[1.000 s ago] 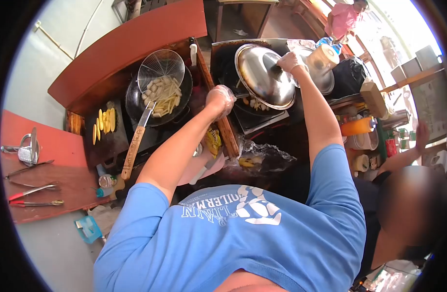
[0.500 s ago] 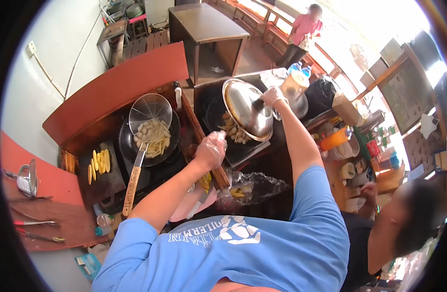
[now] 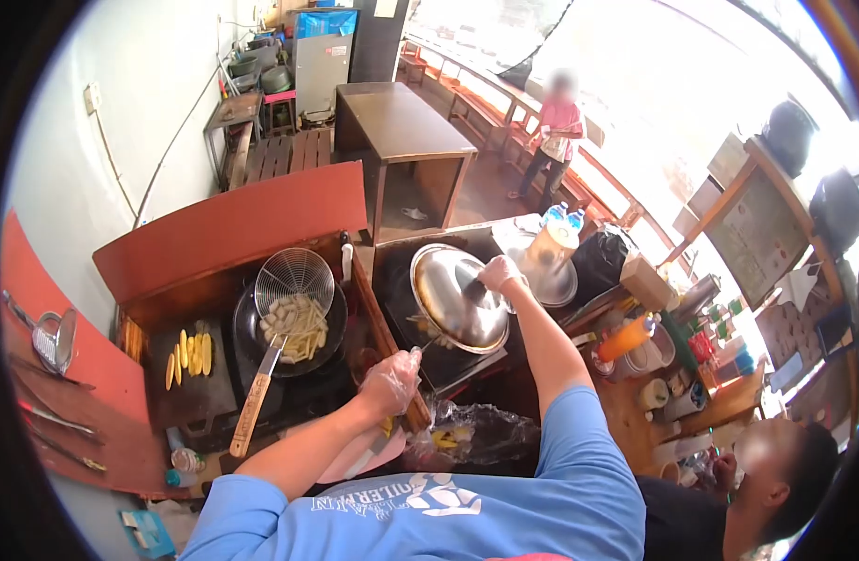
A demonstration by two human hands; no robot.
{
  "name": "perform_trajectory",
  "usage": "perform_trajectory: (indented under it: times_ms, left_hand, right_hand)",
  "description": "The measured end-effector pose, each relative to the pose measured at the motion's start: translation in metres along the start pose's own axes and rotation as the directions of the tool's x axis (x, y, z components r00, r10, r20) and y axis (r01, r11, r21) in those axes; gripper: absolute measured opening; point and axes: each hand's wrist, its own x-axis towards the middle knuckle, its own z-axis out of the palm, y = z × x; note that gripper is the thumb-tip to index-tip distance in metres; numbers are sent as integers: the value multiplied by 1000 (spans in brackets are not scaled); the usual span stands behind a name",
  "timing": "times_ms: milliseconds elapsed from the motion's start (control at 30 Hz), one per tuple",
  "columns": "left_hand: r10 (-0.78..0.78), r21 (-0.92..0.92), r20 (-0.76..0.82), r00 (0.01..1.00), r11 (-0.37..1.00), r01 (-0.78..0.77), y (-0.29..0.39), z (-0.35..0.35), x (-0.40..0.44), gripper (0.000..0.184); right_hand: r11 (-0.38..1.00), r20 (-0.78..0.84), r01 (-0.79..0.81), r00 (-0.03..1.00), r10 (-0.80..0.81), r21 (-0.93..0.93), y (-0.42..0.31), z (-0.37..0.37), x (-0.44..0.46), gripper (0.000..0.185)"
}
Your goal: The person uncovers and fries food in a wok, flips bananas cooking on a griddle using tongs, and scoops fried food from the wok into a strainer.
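My right hand [image 3: 500, 273], in a clear plastic glove, grips the dark knob of a shiny domed pan lid [image 3: 448, 304]. The lid lies over a pan on the right burner, and a few pale food pieces [image 3: 424, 327] show at its lower left edge. My left hand [image 3: 392, 383], also gloved, is closed near the wooden divider, just below left of the lid. Something thin seems to stick out by its fingertips, too small to name. Left of it, a wok [image 3: 245, 323] holds pale cut pieces, with a wire skimmer [image 3: 296, 280] resting across it.
Yellow slices [image 3: 194, 353] lie on a griddle at left. Crumpled plastic wrap [image 3: 486, 432] lies below the divider. Bottles [image 3: 562, 222] and an orange squeeze bottle [image 3: 628, 337] stand at right. One person [image 3: 766, 477] is close at my right; another [image 3: 556, 140] stands farther back.
The lid has come down and left over the pan, hiding most of its food, with my right hand still on the knob. My left hand stays near the divider. The view has tilted up.
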Motion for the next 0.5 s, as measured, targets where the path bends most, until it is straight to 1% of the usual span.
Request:
perform_trajectory:
  times_ms: [67,100,133,167,200,233,267,300,333,367,400,433,467,500]
  left_hand:
    - [-11,56,-59,998,998,15,5,1,-12,51]
    - [-78,18,-9,997,997,78,9,-5,-15,56]
    - [-31,89,-57,998,995,36,8,-3,-19,54]
    - [-36,67,-37,999,997,38,7,2,-22,53]
    - [-42,49,-21,999,998,43,4,5,-23,52]
    - [-29,1,-109,994,1000,29,5,3,-23,44]
    - [-24,-47,-191,981,999,15,6,1,-24,37]
    - [31,74,-179,983,997,-18,1,6,-26,34]
    - [91,188,-153,984,980,-61,-4,13,-28,31]
    - [8,101,-130,991,995,5,-9,16,-28,31]
    - [-68,15,-110,992,997,70,-10,21,-26,31]
    - [-152,-18,-105,983,988,151,-8,14,-22,31]
    - [-228,-39,-105,968,974,225,-10,5,-17,31]
    - [-234,-37,-102,967,972,231,-19,7,-11,31]
  right_hand:
    - [994,-113,-56,991,67,94,0,10,0,42]
    - [999,-117,34,993,-30,33,-1,-6,-14,32]
    - [762,14,333,920,-392,-556,5,3,-11,20]
    - [707,38,382,892,-450,-595,13,11,-3,14]
    - [702,40,359,904,-426,-615,18,18,4,23]
    - [657,90,370,904,-419,-657,20,18,9,25]
    - [667,53,334,913,-405,-666,35,50,35,26]
    - [684,115,383,908,-404,-620,30,32,26,22]
    - [710,81,412,889,-450,-571,34,33,29,17]
    - [727,-38,332,897,-441,-602,42,50,42,18]
    - [735,44,348,916,-399,-582,34,28,30,18]
    - [693,55,401,884,-464,-599,45,29,37,16]
    - [731,15,424,870,-494,-535,50,25,38,15]
    - [738,15,464,851,-526,-490,57,25,41,13]
